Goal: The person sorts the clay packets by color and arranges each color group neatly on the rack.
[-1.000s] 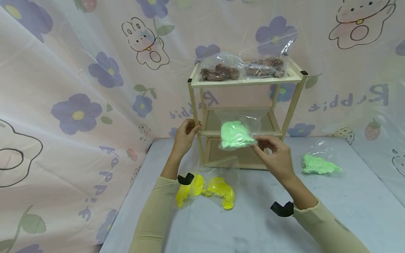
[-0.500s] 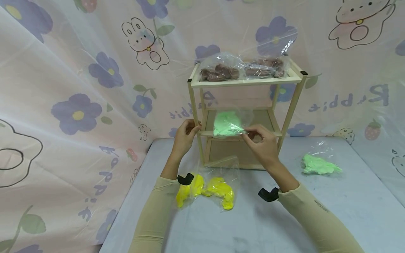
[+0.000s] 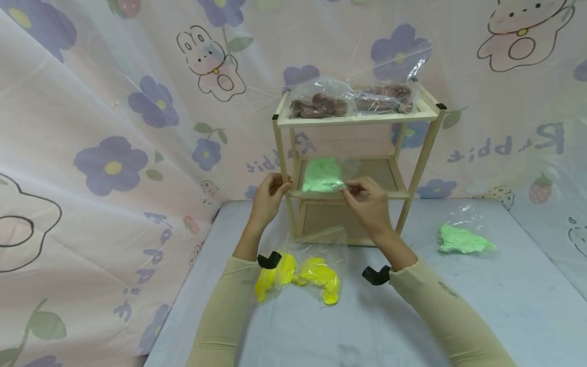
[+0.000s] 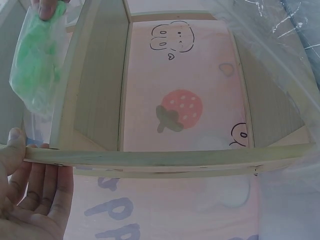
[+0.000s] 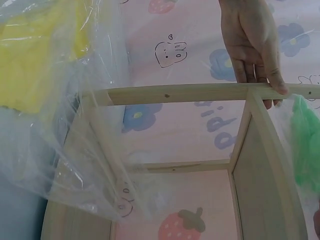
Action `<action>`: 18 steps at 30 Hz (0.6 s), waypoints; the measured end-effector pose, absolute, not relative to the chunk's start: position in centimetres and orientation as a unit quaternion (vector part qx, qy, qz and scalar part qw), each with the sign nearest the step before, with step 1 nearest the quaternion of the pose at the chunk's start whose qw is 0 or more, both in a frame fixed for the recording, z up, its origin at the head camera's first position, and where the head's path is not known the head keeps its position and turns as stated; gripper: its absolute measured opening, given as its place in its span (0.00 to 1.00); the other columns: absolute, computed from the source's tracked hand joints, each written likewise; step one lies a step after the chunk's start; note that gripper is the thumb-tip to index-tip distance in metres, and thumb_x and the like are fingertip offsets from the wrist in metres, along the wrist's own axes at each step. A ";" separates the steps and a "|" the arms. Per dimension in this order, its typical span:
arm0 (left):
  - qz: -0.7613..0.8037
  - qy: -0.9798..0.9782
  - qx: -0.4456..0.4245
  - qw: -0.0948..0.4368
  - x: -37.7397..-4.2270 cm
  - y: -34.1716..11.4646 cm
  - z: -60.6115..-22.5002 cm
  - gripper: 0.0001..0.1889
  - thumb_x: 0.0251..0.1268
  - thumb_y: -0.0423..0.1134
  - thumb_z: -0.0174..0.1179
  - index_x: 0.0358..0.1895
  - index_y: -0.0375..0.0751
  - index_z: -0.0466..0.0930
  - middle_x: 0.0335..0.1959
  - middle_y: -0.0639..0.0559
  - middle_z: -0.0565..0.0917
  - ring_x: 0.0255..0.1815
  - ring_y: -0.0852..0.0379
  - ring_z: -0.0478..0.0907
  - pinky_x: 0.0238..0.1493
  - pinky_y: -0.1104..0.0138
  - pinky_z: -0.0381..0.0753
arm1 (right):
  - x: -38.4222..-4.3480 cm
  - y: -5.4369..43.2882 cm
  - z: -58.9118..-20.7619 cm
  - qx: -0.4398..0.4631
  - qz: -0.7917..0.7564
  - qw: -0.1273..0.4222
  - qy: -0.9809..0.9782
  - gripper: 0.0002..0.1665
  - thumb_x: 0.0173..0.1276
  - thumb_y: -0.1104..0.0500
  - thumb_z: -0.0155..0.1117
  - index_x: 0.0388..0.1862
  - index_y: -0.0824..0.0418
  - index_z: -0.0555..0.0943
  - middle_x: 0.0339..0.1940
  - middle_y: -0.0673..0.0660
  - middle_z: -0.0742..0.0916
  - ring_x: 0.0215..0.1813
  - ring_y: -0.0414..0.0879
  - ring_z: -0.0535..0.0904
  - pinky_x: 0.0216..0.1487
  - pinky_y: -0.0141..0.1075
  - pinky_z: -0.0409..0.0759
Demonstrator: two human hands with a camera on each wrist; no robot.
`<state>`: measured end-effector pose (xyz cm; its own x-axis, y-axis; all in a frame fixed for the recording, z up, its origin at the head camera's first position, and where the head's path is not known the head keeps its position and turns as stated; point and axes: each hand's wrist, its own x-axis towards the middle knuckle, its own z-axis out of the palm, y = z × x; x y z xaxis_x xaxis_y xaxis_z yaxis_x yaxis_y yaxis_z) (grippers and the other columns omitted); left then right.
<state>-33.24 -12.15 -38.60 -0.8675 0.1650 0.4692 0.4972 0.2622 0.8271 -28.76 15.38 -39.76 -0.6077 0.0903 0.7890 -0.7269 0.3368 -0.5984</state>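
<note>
A clear bag of light green clay-like stuff (image 3: 322, 175) is at the left part of the middle shelf (image 3: 373, 173) of a small wooden rack (image 3: 357, 121). My right hand (image 3: 370, 206) pinches the bag's right corner between thumb and fingers at the shelf's front edge. My left hand (image 3: 269, 196) grips the rack's front left post (image 3: 282, 153) at middle-shelf height; in the left wrist view its thumb and fingers (image 4: 47, 195) wrap the post. The green bag (image 4: 39, 65) hangs down from the other hand's fingertips in that sideways view.
Bags of brown lumps (image 3: 318, 105) lie on the rack's top shelf. A bag of yellow lumps (image 3: 318, 278) lies on the table before the rack, between my forearms. Another bag of green stuff (image 3: 465, 238) rests on the table at right. A printed curtain (image 3: 114, 102) hangs behind.
My right hand has carried the green bag left and inward, from in front of the rack to over the middle shelf. My left hand stays on the post.
</note>
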 end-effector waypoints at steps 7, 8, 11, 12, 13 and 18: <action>-0.568 -0.782 -0.213 0.145 -33.2 -12.1 -38.5 0.16 0.80 0.43 0.64 0.60 0.37 0.81 0.54 0.43 0.87 0.56 0.46 0.84 0.65 0.54 0.83 | -29.3 14.7 -39.8 0.207 0.508 0.391 -0.739 0.09 0.69 0.69 0.78 0.47 0.65 0.91 0.40 0.60 0.89 0.38 0.52 0.83 0.42 0.25 0.79; -0.568 -0.781 -0.213 0.146 -33.2 -12.1 -38.5 0.16 0.80 0.43 0.64 0.60 0.37 0.81 0.54 0.42 0.87 0.56 0.46 0.84 0.65 0.54 0.83 | -29.4 14.7 -39.8 0.208 0.506 0.389 -0.741 0.09 0.69 0.69 0.78 0.47 0.66 0.90 0.40 0.60 0.89 0.38 0.52 0.83 0.42 0.25 0.79; -0.568 -0.781 -0.213 0.147 -33.2 -12.1 -38.6 0.16 0.80 0.43 0.64 0.59 0.37 0.81 0.53 0.42 0.87 0.55 0.46 0.85 0.64 0.53 0.83 | -29.7 14.5 -39.8 0.207 0.498 0.389 -0.747 0.08 0.70 0.69 0.77 0.47 0.67 0.90 0.40 0.61 0.89 0.38 0.52 0.83 0.40 0.24 0.77; -0.568 -0.781 -0.213 0.147 -33.2 -12.1 -38.6 0.16 0.80 0.43 0.65 0.59 0.37 0.81 0.53 0.42 0.87 0.56 0.46 0.85 0.65 0.53 0.83 | -29.7 14.5 -39.8 0.207 0.494 0.386 -0.751 0.08 0.70 0.68 0.77 0.47 0.67 0.90 0.40 0.61 0.89 0.38 0.51 0.83 0.40 0.24 0.77; -0.568 -0.781 -0.214 0.147 -33.2 -12.1 -38.6 0.16 0.80 0.43 0.65 0.59 0.37 0.81 0.54 0.42 0.87 0.56 0.46 0.85 0.65 0.53 0.83 | -29.8 14.5 -39.7 0.206 0.489 0.385 -0.755 0.08 0.70 0.68 0.77 0.47 0.67 0.90 0.40 0.61 0.89 0.38 0.51 0.83 0.40 0.23 0.77; -0.572 -0.778 -0.214 0.145 -33.2 -12.2 -38.6 0.16 0.80 0.43 0.65 0.60 0.37 0.81 0.54 0.43 0.87 0.57 0.46 0.84 0.66 0.52 0.82 | -30.0 14.2 -39.5 0.206 0.472 0.384 -0.766 0.08 0.70 0.68 0.77 0.47 0.67 0.90 0.41 0.61 0.88 0.38 0.51 0.82 0.39 0.23 0.76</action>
<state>-33.20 -12.15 -38.61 -0.8664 0.1663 0.4709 0.4991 0.2538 0.8286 -30.03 14.17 -39.52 -0.6203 0.0469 0.7830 -0.6781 0.4697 -0.5653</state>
